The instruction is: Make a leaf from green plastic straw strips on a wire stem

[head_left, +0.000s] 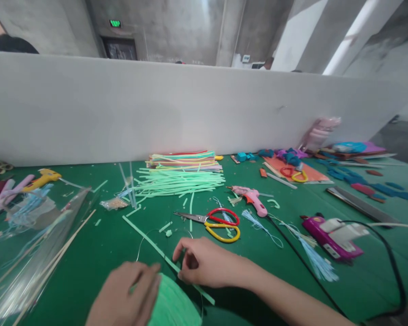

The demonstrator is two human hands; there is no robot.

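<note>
Left hand (pixel 124 292): fingers gripping rounded green piece (pixel 175 304), toward table's (pixel 102 249) near edge
Right hand (pixel 209 262): fingers curled at green strip (pixel 152 244), grip unclear

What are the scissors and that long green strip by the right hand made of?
Green strip: maybe fuzzy fibre, since it looks soft and matte, though paper is possible.
Scissor blades: probably metal, grey with a slight shine.
Scissor handles: perhaps smooth plastic, bright red and yellow, though coated metal is possible.
</note>
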